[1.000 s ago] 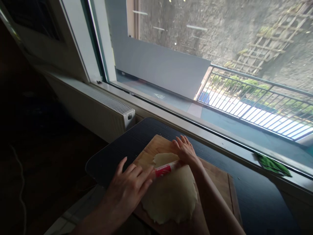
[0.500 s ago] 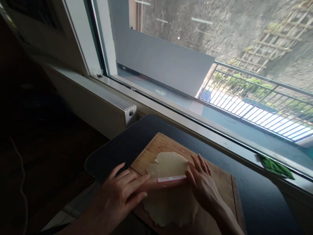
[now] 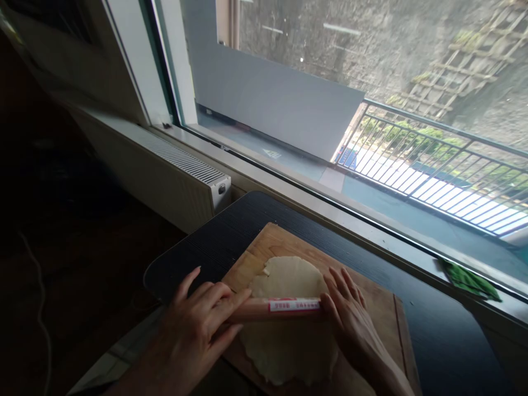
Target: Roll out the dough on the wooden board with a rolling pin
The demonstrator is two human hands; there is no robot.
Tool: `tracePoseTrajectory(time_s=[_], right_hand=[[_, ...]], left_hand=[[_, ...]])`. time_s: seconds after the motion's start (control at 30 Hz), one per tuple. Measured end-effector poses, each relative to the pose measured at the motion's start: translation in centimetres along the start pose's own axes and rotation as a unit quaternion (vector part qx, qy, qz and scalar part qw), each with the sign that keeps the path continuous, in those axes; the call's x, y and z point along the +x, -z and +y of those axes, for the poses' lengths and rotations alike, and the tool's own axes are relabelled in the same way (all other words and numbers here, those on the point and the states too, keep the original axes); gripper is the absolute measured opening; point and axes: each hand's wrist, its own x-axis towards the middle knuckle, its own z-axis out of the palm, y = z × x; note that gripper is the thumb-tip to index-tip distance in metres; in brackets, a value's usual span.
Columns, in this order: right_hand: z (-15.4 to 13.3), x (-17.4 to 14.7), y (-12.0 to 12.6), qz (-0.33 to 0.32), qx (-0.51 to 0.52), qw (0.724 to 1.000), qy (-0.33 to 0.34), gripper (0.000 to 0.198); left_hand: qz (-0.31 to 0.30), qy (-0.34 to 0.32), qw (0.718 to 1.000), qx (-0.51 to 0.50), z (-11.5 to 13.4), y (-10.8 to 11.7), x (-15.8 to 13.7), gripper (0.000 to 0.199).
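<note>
A wooden rolling pin [image 3: 256, 310] with a white and red label lies across a thin, flat sheet of pale dough [image 3: 289, 352]. My left hand [image 3: 202, 316] holds the pin's left end, thumb below and index finger along the top, the other fingers partly raised. On the pin's right end rests my right hand [image 3: 348, 313], its fingers reaching forward over it. Both ends of the pin are hidden by the hands. The dough has an uneven edge with a small flap at the far left, and it lies on a wooden board [image 3: 375, 300].
The board sits on a dark table [image 3: 445, 324] with rounded corners. Beyond it run a windowsill [image 3: 346, 220] and a large window. A white radiator [image 3: 181, 181] stands at the left. A green cloth [image 3: 470, 280] lies on the sill at the right.
The rolling pin has turned, so more of its label's print shows. Both hands have shifted slightly with it and still hold its ends. The dough looks much the same.
</note>
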Motion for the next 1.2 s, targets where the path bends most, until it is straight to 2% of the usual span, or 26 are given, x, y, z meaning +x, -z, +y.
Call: tracePoseTrajectory(time_s=[0.07,0.1,0.17,0.3,0.37,0.4,0.47,0.63,0.7,0.73,0.8,0.87,0.97,1.03,1.1,1.2], right_hand=[[0.1,-0.9,0.0,-0.003,-0.004,1.000,-0.013,0.056],[-0.1,-0.2,0.1,-0.003,-0.004,1.000,-0.019,0.055],[-0.8,3.1,0.5,-0.004,0.000,1.000,-0.028,0.053],[-2.8,11.7,1.4,-0.036,0.020,0.998,-0.054,0.053],[-3.5,13.4,1.7,-0.032,0.023,0.998,-0.049,0.056],[-3.5,13.2,1.7,-0.025,0.026,0.999,-0.041,0.057],[-3.0,10.4,1.2,-0.003,0.028,0.999,-0.019,0.058],[0.1,-2.3,-1.6,0.050,0.009,0.998,0.033,0.058],[0.7,-4.9,-2.3,0.072,0.003,0.997,0.026,0.061],[0.7,-5.0,-2.3,0.074,-0.001,0.997,0.021,0.061],[0.3,-2.7,-1.8,0.065,-0.008,0.998,0.006,0.058],[-0.5,2.1,-0.6,0.050,-0.004,0.998,-0.028,0.057],[-2.0,9.6,1.2,-0.008,0.037,0.996,-0.075,0.060],[-2.8,12.1,1.8,-0.014,0.046,0.996,-0.074,0.060],[-2.9,11.3,1.6,0.007,0.041,0.998,-0.054,0.059],[-1.8,5.0,0.1,0.044,0.014,0.999,-0.005,0.056]], left_hand=[[-0.010,-0.016,1.000,-0.002,0.0,-0.1,0.5,0.040],[-0.010,-0.015,1.000,-0.002,0.0,-0.2,0.6,0.039],[-0.001,0.005,1.000,0.002,-0.1,-0.3,0.7,0.037],[0.023,0.053,0.998,0.013,0.0,-0.3,0.3,0.035],[0.022,0.064,0.998,0.018,0.0,-0.2,-0.1,0.037],[0.023,0.067,0.997,0.019,0.1,-0.2,-0.2,0.037],[0.026,0.064,0.998,0.016,0.2,-0.1,-0.5,0.038],[-0.004,0.027,1.000,-0.011,0.5,0.3,-0.1,0.038],[-0.031,0.015,0.999,-0.016,0.4,0.5,0.4,0.040],[-0.040,0.011,0.999,-0.016,0.4,0.5,0.6,0.040],[-0.050,0.008,0.999,-0.014,0.2,0.5,0.9,0.039],[-0.042,0.012,0.999,-0.006,0.1,0.3,1.0,0.037],[-0.017,0.030,0.999,0.018,-0.2,0.1,0.8,0.036],[-0.011,0.039,0.999,0.025,-0.3,0.1,0.5,0.037],[-0.014,0.038,0.999,0.020,-0.3,0.2,0.2,0.039],[-0.011,0.038,0.999,0.003,-0.1,0.3,-0.1,0.039]])
